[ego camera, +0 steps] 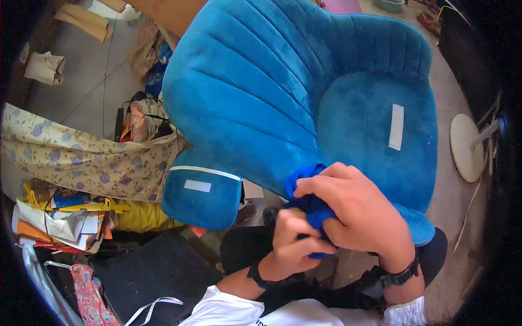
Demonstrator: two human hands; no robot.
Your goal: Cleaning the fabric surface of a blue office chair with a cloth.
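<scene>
A bunched piece of bright blue cloth [314, 210] is gripped between my two hands, at the near edge of a blue velvet upholstered chair [248, 93]. My right hand [363, 208] pinches its upper part, while my left hand [291, 244] has fingers curled around the lower part. My fingers hide much of the cloth. The chair's back has stitched channels, and its seat [350, 110] carries a white rectangular patch [396, 127]. Beside it, on the left, is a smaller blue velvet piece [202, 203] with a white band and a pale patch.
Floral fabric [81, 159] stretches across the left side. Below it sit a pile of papers and packets [69, 228] and a yellow bag [142, 218]. A measuring tape [151, 309] lies on a black surface [159, 269]. To the right stands a round white base with a pole [465, 146].
</scene>
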